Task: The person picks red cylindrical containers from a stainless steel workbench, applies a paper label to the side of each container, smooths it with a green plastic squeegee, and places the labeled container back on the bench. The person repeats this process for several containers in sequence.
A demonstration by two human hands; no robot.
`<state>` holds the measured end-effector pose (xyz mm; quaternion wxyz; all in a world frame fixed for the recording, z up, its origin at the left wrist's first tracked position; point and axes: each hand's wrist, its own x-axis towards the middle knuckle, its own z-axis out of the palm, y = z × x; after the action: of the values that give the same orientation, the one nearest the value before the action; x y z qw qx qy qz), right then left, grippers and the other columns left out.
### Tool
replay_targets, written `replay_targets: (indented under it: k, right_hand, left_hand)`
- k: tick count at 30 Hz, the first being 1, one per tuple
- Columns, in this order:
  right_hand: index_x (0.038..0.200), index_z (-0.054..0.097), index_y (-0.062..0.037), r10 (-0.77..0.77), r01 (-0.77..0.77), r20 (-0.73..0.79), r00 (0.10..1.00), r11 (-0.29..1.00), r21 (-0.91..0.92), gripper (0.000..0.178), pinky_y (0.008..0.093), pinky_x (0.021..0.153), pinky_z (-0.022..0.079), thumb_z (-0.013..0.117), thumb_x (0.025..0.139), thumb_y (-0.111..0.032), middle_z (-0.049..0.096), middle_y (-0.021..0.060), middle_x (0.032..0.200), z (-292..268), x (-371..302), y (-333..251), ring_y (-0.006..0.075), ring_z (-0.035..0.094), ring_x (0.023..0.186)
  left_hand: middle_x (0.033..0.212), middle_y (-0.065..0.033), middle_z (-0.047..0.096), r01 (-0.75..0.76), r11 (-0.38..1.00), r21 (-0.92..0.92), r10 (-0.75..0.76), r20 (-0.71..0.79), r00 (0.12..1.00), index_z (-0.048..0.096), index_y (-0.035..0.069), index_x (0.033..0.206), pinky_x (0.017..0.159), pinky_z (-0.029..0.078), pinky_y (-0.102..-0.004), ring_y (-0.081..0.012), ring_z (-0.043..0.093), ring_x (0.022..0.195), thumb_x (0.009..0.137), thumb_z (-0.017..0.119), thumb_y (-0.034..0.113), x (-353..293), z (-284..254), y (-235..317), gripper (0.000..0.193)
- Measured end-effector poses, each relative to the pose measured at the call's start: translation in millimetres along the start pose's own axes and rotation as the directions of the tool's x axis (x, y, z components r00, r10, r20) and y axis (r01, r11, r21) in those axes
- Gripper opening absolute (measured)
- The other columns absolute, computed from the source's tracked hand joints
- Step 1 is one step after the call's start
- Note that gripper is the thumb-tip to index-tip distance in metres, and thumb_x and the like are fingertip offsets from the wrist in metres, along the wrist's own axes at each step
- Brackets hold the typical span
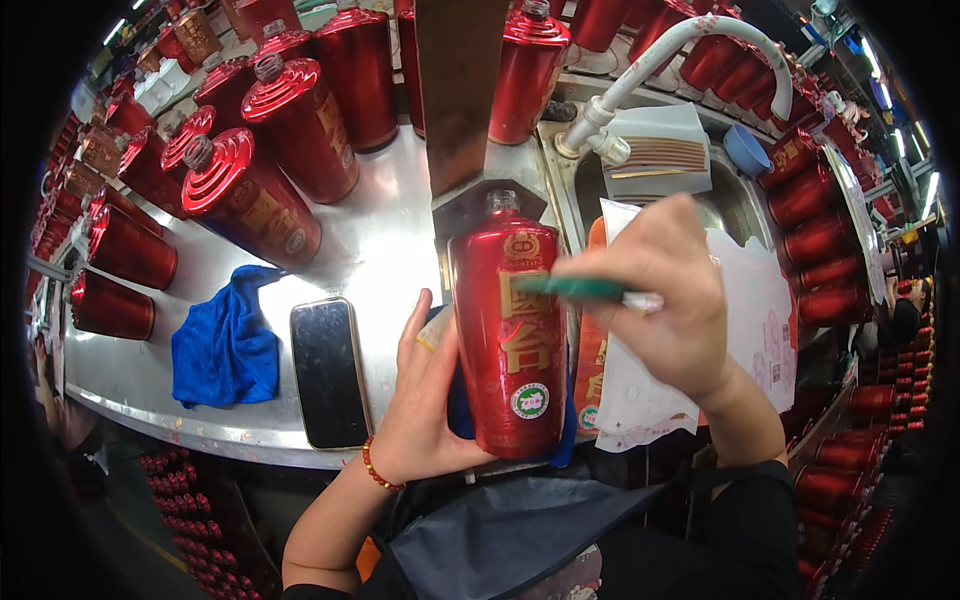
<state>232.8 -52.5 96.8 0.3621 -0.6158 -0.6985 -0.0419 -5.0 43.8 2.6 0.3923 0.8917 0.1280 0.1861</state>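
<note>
A glossy red bottle (512, 405) with gold characters and a round white-and-green label lies tilted back in front of me, its clear glass neck pointing away. My left hand (425, 405) grips its lower left side, thumb under the base and fingers along the edge. Something pale is wrapped round one finger. My right hand (670, 300), smeared by motion, is closed on a slim green tool (585, 289), perhaps a scraper. The tool's tip lies over the upper gold character; I cannot tell whether it touches. Dark blue cloth shows beneath the bottle's base.
A blue cloth (228, 340) and a black phone (330, 375) lie on the metal table (385, 220). Several red bottles (255, 205) stand behind them. At right are a sink with a white faucet (600, 115), a blue bowl (746, 150) and printed white sheets (745, 320).
</note>
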Motion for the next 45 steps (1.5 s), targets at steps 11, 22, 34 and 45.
replay_targets:
  k: [11,22,34,45]
  right_hand:
    - [0.103,0.078,-0.0144,-0.224,0.230,0.065,0.972,0.967,-0.106,0.032,0.0301,0.078,0.039,0.078,0.072,-0.014,0.064,-0.0064,0.088,4,-23,-12,0.0156,0.053,0.086]
    - [0.103,0.074,-0.0049,0.680,-0.656,0.123,0.723,0.619,0.432,0.015,0.0280,0.073,0.046,0.077,0.089,-0.011,0.064,0.0039,0.086,1,-38,0,0.0109,0.058,0.081]
    - [0.109,0.075,-0.0023,0.471,-0.512,0.215,0.855,0.703,0.493,0.024,0.0244,0.079,0.050,0.078,0.091,-0.018,0.071,0.0012,0.091,10,-62,-14,0.0088,0.064,0.086]
    - [0.097,0.079,-0.0166,-0.123,0.093,0.060,0.991,0.927,0.363,0.021,0.0323,0.078,0.046,0.081,0.077,-0.011,0.071,-0.0048,0.093,12,-92,-59,0.0156,0.060,0.084]
  left_hand:
    - [0.160,-0.0223,0.036,0.004,0.999,-0.041,-0.004,-0.007,1.000,0.025,-0.004,0.158,0.126,0.008,-0.0579,-0.0463,0.019,0.153,0.068,0.090,0.047,-1,3,-2,0.122]
    - [0.157,-0.0227,0.038,-0.019,1.000,0.016,0.019,-0.007,1.000,0.028,-0.003,0.157,0.126,0.010,-0.0583,-0.0475,0.021,0.152,0.066,0.091,0.044,-1,3,-3,0.121]
    - [0.154,-0.0236,0.040,-0.059,0.997,0.051,0.060,-0.018,0.998,0.033,-0.003,0.153,0.126,0.007,-0.0600,-0.0415,0.027,0.151,0.068,0.090,0.046,2,5,-5,0.113]
    - [0.161,-0.0239,0.037,0.363,0.857,0.366,-0.148,-0.500,0.854,0.043,-0.002,0.153,0.123,0.024,-0.0483,-0.0385,0.033,0.150,0.085,0.082,0.035,-90,-92,-35,0.087]
